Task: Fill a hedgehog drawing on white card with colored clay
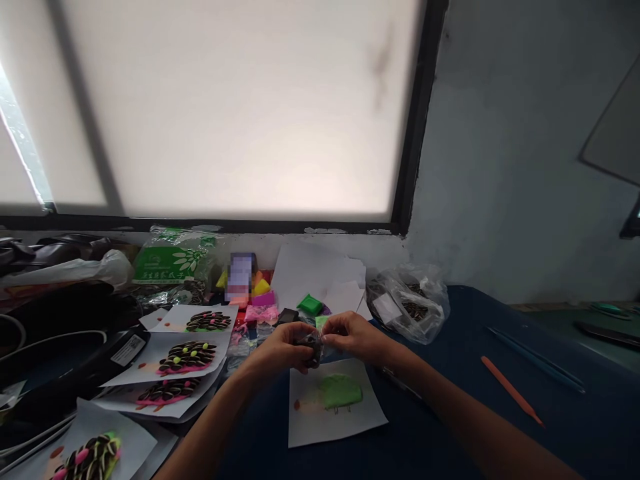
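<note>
A small plastic packet with dark contents (313,348) is gripped in my left hand (286,348), its fingers curled around it. My right hand (353,333) pinches the packet's edge from the other side, thumb and forefinger together. Just below both hands lies a white paper sheet (325,427) with a flat light green clay shape (341,391) on it. Drawn legs and a small reddish-brown spot show beside the green. Behind my hands sits a bright green packet (311,305), next to a dark block (288,316).
On the left, several paper sheets (193,357) carry sunflower seeds over coloured clay. A green seed bag (167,260) and a phone (241,275) stand near the window wall. To the right are a clear bag of seeds (413,307), an orange tool (512,391) and a blue stick (535,360).
</note>
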Motion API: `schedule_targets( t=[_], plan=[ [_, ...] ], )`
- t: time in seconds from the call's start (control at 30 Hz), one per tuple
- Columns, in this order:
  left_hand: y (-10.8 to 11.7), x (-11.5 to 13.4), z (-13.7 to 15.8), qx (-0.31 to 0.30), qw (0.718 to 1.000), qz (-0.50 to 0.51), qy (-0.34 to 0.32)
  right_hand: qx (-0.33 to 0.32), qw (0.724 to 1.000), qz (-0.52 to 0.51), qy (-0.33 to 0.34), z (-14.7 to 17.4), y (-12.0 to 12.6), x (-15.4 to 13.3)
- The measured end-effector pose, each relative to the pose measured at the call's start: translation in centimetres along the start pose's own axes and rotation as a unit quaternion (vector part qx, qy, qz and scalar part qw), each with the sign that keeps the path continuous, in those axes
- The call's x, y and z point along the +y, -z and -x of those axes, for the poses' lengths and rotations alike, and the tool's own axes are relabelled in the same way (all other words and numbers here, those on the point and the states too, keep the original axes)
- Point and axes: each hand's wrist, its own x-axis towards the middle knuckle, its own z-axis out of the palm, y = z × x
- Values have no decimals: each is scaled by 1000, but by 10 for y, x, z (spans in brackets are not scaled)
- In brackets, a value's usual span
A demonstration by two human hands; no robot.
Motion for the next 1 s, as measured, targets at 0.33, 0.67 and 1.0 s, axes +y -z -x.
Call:
schedule_targets(
  t=[0.33, 0.67, 1.0],
  plan=[
    [-3, 1, 1, 8, 1000, 18, 16, 86, 994, 70, 6, 0, -14, 3],
    [5, -7, -7, 16, 999, 51, -6, 59, 994, 78, 41, 3, -15, -1],
    [4, -3, -5, 8, 1000, 27, -5, 94, 977, 173, 77, 5, -21, -4]
  ],
)
